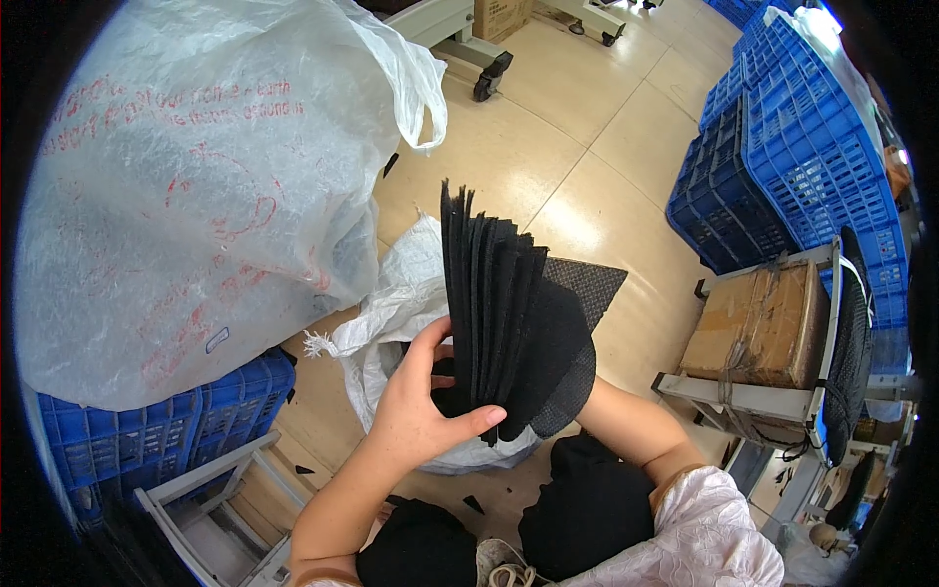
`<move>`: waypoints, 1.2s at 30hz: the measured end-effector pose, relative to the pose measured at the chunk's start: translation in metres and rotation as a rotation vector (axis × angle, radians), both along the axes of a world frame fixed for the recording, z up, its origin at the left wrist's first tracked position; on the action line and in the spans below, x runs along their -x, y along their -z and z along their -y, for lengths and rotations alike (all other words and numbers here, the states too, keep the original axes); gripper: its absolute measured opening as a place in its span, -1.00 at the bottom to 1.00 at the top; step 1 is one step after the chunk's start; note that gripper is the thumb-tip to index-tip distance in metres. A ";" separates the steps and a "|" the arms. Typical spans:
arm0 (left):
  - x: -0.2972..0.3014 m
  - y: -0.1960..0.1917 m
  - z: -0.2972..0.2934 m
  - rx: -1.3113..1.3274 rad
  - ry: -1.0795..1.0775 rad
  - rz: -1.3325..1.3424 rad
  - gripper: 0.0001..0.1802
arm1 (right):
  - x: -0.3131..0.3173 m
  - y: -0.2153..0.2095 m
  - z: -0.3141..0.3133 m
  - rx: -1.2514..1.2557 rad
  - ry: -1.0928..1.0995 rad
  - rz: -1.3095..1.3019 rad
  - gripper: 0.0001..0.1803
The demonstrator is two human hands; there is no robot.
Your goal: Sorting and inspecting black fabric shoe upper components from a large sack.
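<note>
Head view, relayed to my post, shows a thick stack of black fabric pieces held up in the air, its upper edges fanned apart like pages and its lower end drawn closer together. I see the bare left hand gripping that stack from its left side, the thumb laid across the near face at the bottom, the fingers bent around the side and partly out of sight. The bare right forearm runs behind the stack; the right hand is hidden there, so I cannot tell whether it is open or closed. From the stack's right side juts a pointed corner of a dark, speckled sheet. Below, I make out a crumpled white woven sack on the beige tiled floor, with a small black scrap near it. On the left, a big translucent plastic bag with red print rests on a blue latticed plastic crate, overhanging its upper edge. Over on the right, a brown cardboard box sits on a pale metal stand, and blue latticed crates are piled beyond it.
</note>
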State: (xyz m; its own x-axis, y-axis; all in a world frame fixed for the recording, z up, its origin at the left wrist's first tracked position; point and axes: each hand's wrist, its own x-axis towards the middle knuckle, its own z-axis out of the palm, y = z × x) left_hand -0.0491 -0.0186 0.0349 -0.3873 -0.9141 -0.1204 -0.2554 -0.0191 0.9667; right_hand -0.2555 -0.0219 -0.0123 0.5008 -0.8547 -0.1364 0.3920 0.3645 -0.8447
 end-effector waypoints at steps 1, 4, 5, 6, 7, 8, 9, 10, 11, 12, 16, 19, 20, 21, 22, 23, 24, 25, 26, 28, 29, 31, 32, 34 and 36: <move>0.000 0.002 0.000 0.005 -0.003 0.012 0.03 | -0.002 0.003 0.004 -0.014 0.010 0.007 -0.44; -0.001 0.006 -0.001 0.006 -0.008 0.017 0.05 | -0.001 0.012 0.001 -0.053 0.040 0.028 -0.43; -0.001 0.008 -0.001 0.001 -0.013 0.011 0.06 | -0.001 0.015 0.000 -0.067 0.050 0.035 -0.42; -0.001 0.008 -0.001 0.001 -0.011 0.011 0.06 | 0.003 0.018 -0.005 -0.079 0.060 0.042 -0.42; -0.001 0.009 -0.002 -0.019 -0.027 0.014 0.06 | 0.008 0.020 -0.008 -0.092 0.070 0.050 -0.41; -0.002 0.009 -0.002 -0.039 -0.043 0.017 0.06 | 0.003 0.023 -0.004 -0.105 0.080 0.058 -0.41; -0.002 0.010 -0.003 -0.038 -0.042 0.018 0.06 | 0.004 0.026 -0.007 -0.117 0.090 0.066 -0.40; -0.002 0.013 -0.003 -0.037 -0.049 0.002 0.06 | 0.006 0.029 -0.009 -0.130 0.101 0.073 -0.40; -0.003 0.014 -0.003 -0.036 -0.056 -0.014 0.07 | 0.004 0.032 -0.010 -0.142 0.113 0.079 -0.39; -0.003 0.013 -0.002 -0.036 -0.053 -0.015 0.07 | -0.001 0.035 -0.010 -0.155 0.125 0.086 -0.39; -0.002 0.013 -0.002 0.001 -0.014 0.038 0.12 | -0.014 0.045 0.002 -0.206 0.166 0.118 -0.37; 0.002 0.014 -0.003 0.029 -0.016 0.079 0.15 | -0.014 0.055 0.011 -0.248 0.197 0.138 -0.35; 0.002 0.012 -0.003 0.029 -0.025 0.098 0.16 | -0.007 0.057 0.005 -0.258 0.207 0.144 -0.35; 0.002 0.013 -0.003 0.031 -0.024 0.097 0.16 | -0.005 0.058 0.002 -0.269 0.217 0.150 -0.34; 0.001 0.018 -0.003 0.051 -0.026 0.072 0.11 | -0.006 0.060 0.005 -0.281 0.228 0.158 -0.34; 0.000 0.023 -0.003 0.071 -0.027 0.047 0.07 | -0.012 0.062 0.012 -0.293 0.238 0.165 -0.33; 0.000 0.028 -0.002 0.072 -0.025 0.047 0.07 | -0.012 0.064 0.016 -0.304 0.248 0.173 -0.33; -0.001 0.033 -0.001 0.006 -0.062 -0.085 0.01 | -0.013 0.065 0.013 -0.317 0.255 0.181 -0.32; -0.003 0.035 0.000 -0.059 -0.099 -0.218 -0.04 | -0.013 0.067 0.013 -0.329 0.262 0.190 -0.31; -0.010 0.040 0.002 -0.212 -0.169 -0.346 -0.24 | -0.022 0.064 0.014 -0.257 0.390 0.138 -0.28; -0.011 0.044 0.003 -0.280 -0.238 -0.456 -0.22 | -0.024 0.062 0.015 -0.186 0.519 0.083 -0.25; -0.009 0.049 0.005 -0.345 -0.308 -0.567 -0.19 | -0.020 0.064 0.013 -0.182 0.523 -0.040 -0.30; -0.006 0.051 0.006 -0.349 -0.353 -0.635 -0.16 | -0.019 0.065 0.012 -0.179 0.526 -0.161 -0.36; -0.005 0.058 0.007 -0.349 -0.398 -0.704 -0.12 | -0.019 0.064 0.008 -0.238 0.545 -0.116 -0.46; -0.007 0.070 0.006 -0.342 -0.338 -0.682 0.07 | -0.020 0.064 0.007 -0.296 0.564 -0.069 -0.56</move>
State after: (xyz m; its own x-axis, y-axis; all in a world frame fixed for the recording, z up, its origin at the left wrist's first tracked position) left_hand -0.0426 -0.0246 -0.0350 -0.1867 -0.9499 -0.2506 0.4563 -0.3098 0.8341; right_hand -0.2357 -0.0290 -0.0760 -0.0332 -0.9055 -0.4231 0.5400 0.3399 -0.7699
